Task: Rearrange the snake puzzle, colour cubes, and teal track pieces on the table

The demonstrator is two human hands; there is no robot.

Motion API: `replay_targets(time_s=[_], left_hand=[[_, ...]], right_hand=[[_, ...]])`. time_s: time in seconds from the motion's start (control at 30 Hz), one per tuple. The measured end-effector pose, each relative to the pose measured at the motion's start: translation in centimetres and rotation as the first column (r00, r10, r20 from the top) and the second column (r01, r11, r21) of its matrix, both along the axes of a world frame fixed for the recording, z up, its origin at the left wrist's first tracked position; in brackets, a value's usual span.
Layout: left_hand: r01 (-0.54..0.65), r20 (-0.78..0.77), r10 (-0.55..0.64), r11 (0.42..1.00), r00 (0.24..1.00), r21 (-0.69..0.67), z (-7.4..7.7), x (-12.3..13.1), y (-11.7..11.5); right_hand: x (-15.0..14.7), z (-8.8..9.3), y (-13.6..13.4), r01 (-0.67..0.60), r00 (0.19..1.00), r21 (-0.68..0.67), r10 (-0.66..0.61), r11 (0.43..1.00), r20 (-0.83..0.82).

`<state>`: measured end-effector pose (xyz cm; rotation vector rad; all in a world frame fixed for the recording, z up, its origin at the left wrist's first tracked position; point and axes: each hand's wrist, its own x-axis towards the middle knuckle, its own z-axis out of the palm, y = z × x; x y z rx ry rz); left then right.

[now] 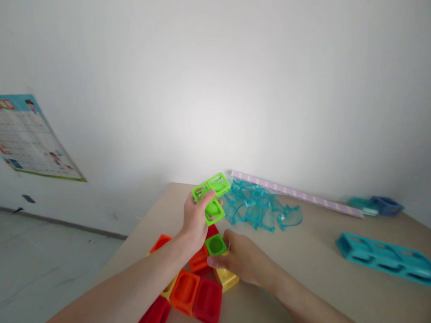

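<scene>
My left hand [195, 215] is closed around several joined bright green block pieces [219, 184], raised above the table, with the thumb on top. Lower and to the right, my right hand [245, 257] grips a single green block [216, 245] between thumb and fingers. That block is over or among the pile; whether it touches the blocks beneath, I cannot tell. Around it lie a yellow block [227, 278], an orange block [184, 291] and a red block [208, 300]. My left forearm hides part of the pile.
Translucent teal curved pieces [254, 207] lie heaped beyond my hands, before a striped lilac strip [299, 195] along the wall. A long teal block row [389, 258] rests at the right, with a dark blue piece [387, 205] behind. The table's left edge drops to the floor.
</scene>
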<state>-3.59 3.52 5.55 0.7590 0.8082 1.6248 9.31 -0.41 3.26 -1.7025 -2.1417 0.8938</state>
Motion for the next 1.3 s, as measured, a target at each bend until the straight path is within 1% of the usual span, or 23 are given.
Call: replay_targets(time_s=[0.03, 0.13, 0.2, 0.4, 0.47, 0.57, 0.67, 0.77, 0.87, 1.0, 1.07, 1.1, 1.13, 1.2, 1.23, 1.27, 1.3], left_hand=[[-0.028, 0.016, 0.028, 0.999, 0.999, 0.025, -0.5, 0.2, 0.5], [-0.019, 0.039, 0.018, 0.999, 0.999, 0.030, -1.7, 0.4, 1.4], [-0.010, 0.031, 0.009, 1.000, 0.999, 0.015, -2.2, 0.2, 1.5], [-0.015, -0.004, 0.015, 1.000, 1.000, -0.021, -2.5, 0.4, 1.5], [-0.020, -0.008, 0.020, 1.000, 1.000, -0.019, -2.5, 0.4, 1.6], [-0.021, -0.009, 0.021, 1.000, 1.000, -0.019, -2.7, 0.3, 1.8], [-0.031, -0.005, 0.031, 0.999, 1.000, -0.015, -3.0, 0.2, 2.0], [-0.041, 0.000, 0.041, 0.999, 0.999, -0.015, -3.1, 0.1, 2.1], [-0.042, -0.003, 0.042, 0.999, 0.999, -0.028, -2.9, 0.1, 2.1], [-0.046, -0.012, 0.045, 0.998, 0.999, -0.050, -2.6, 0.0, 2.1], [-0.037, -0.008, 0.036, 0.998, 0.999, -0.053, -2.5, 0.0, 2.1], [-0.025, -0.006, 0.024, 0.998, 1.000, -0.050, -2.5, 0.0, 2.1], [-0.011, -0.003, 0.011, 0.999, 1.000, -0.046, -2.6, 0.0, 2.1], [0.012, 0.005, -0.011, 1.000, 1.000, -0.028, -2.7, 0.1, 2.0], [0.013, 0.009, -0.013, 1.000, 1.000, -0.017, -2.7, 0.1, 2.0], [0.009, 0.012, -0.009, 1.000, 1.000, -0.009, -2.8, 0.1, 2.1], [0.001, 0.014, -0.001, 1.000, 1.000, -0.004, -2.9, 0.2, 2.1]], right_hand=[[-0.1, -0.2, 0.0, 0.011, 1.000, 0.005, -0.011, 1.000, -0.014], [-0.4, -0.8, 0.0, 0.027, 0.997, 0.029, -0.025, 0.999, -0.073], [-0.6, -1.1, -0.1, 0.037, 0.994, 0.041, -0.032, 0.998, -0.109], [-1.2, -2.0, -0.7, 0.103, 0.962, 0.040, -0.089, 0.994, -0.257], [-1.7, -2.4, -1.1, 0.149, 0.939, 0.085, -0.114, 0.985, -0.323], [-2.5, -3.1, -1.8, 0.234, 0.900, 0.204, -0.133, 0.951, -0.414], [-2.9, -3.9, -2.4, 0.264, 0.869, 0.323, -0.079, 0.909, -0.489], [-2.9, -4.5, -2.5, 0.235, 0.851, 0.364, -0.009, 0.901, -0.525], [-2.7, -4.5, -2.5, 0.193, 0.828, 0.428, 0.088, 0.883, -0.554], [-2.4, -4.1, -2.9, 0.141, 0.753, 0.520, 0.249, 0.843, -0.609], [-2.4, -4.1, -3.1, 0.114, 0.673, 0.504, 0.306, 0.856, -0.673], [-2.4, -4.1, -3.1, 0.119, 0.605, 0.468, 0.310, 0.876, -0.733], [-2.4, -4.2, -3.0, 0.141, 0.516, 0.409, 0.286, 0.902, -0.808], [-2.3, -4.3, -2.5, 0.230, 0.283, 0.231, 0.162, 0.946, -0.945], [-2.1, -4.3, -2.0, 0.280, 0.161, 0.125, 0.081, 0.952, -0.984], [-1.9, -4.2, -1.5, 0.319, 0.058, 0.027, 0.009, 0.947, -0.998], [-1.6, -4.2, -0.8, 0.343, -0.021, -0.056, -0.052, 0.938, -0.998]])
